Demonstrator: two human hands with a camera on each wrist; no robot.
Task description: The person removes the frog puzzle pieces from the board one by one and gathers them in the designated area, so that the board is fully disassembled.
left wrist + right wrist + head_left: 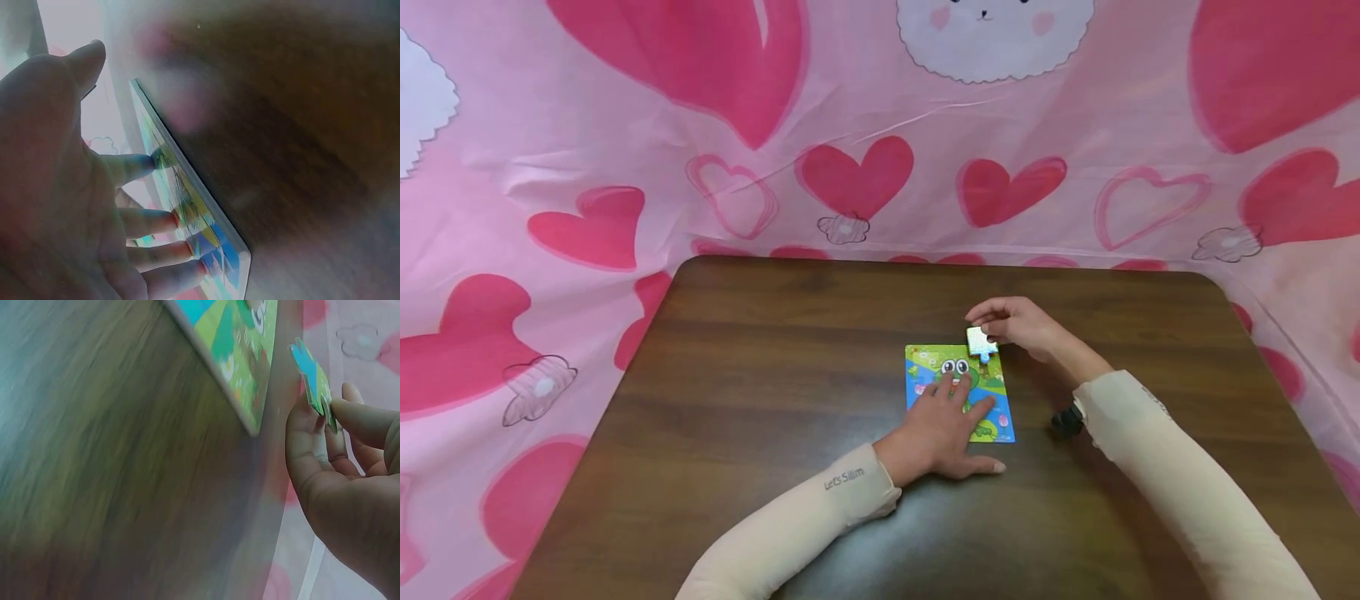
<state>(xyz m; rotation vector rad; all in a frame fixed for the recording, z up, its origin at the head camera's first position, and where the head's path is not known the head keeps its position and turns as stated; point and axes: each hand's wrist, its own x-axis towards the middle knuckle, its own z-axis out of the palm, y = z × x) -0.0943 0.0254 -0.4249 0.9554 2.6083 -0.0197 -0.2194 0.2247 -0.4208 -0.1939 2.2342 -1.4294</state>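
A flat jigsaw puzzle board (997, 385) with a green frog on a blue and green ground lies on the table. My left hand (942, 425) rests on its lower left part with fingers spread and straight; the left wrist view shows the fingertips on the board's surface. Above the board's top right corner, my right hand (1017, 325) pinches a puzzle piece (312, 378) between thumb and fingers. That piece is blue and green with a knob, and the right wrist view has it raised over the table. My left hand covers part of the frog picture.
The brown wooden table (737, 400) extends widely around the board. Behind and beside it hangs a pink cloth (647, 100) printed with hearts. A dark object (1066, 422) is at my right wrist, below the cream sleeve (1157, 450).
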